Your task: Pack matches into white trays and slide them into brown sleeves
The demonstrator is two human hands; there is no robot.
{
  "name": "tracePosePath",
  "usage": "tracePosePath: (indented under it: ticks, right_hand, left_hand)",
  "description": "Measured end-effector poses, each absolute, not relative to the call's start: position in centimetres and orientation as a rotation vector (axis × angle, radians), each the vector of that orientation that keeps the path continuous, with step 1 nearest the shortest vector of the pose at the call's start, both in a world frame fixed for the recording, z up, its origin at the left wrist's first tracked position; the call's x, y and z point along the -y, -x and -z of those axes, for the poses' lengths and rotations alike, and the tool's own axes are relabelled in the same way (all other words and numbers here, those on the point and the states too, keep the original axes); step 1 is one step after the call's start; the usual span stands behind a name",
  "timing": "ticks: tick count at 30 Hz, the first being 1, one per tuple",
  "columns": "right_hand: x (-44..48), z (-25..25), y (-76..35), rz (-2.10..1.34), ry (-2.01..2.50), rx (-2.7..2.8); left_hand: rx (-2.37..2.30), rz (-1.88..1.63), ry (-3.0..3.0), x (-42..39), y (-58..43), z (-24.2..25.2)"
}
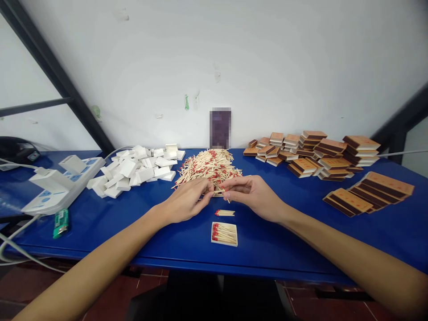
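A large heap of loose red-tipped matches (pixel 210 165) lies in the middle of the blue table. At its front edge, my left hand (pixel 185 200) has thumb and forefinger pinched together on match ends. Facing it, my right hand (pixel 256 196) closes its fingertips on a few matches, whose red heads show by the thumb. Just below the hands lies a small row of matches (pixel 224 213), heads to the left. Nearer me rests a white matchbox tray (pixel 236 236) holding matches side by side, heads also left.
White empty matchbox trays (pixel 133 169) are piled on the left. Orange and brown matchbox sleeves (pixel 329 147) are stacked on the right, with several spread in front. A power strip (pixel 83 176) with plugs and a green lighter (pixel 61 223) lie far left. A wall stands behind.
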State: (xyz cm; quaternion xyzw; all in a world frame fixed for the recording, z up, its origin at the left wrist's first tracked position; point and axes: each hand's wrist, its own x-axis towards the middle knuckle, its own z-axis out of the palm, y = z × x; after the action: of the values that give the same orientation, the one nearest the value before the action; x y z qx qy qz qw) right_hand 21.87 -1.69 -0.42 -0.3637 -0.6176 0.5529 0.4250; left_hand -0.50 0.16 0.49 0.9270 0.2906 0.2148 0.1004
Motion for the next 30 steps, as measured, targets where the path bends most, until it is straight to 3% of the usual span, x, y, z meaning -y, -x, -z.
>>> tracePosePath:
  ticks: [16, 24, 27, 30]
  right_hand:
    - [2.3, 0.6, -21.4, -1.251, 0.727, 1.579]
    - [1.4, 1.0, -21.7, -1.201, 0.768, 1.326]
    - [1.4, 0.6, -22.1, -1.068, 0.833, 1.439]
    - [1.9, 0.4, -22.1, -0.706, 0.857, 1.804]
  left_hand:
    - [-0.720, -0.735, -2.576, 0.7, 0.1, -1.1]
    - [-0.643, -0.896, -2.578, 0.5, 0.2, -0.9]
    - [-0.653, -0.937, -2.688, 0.3, 0.4, -0.5]
    - [-0.666, -0.954, -2.749, 0.3, 0.5, -0.4]
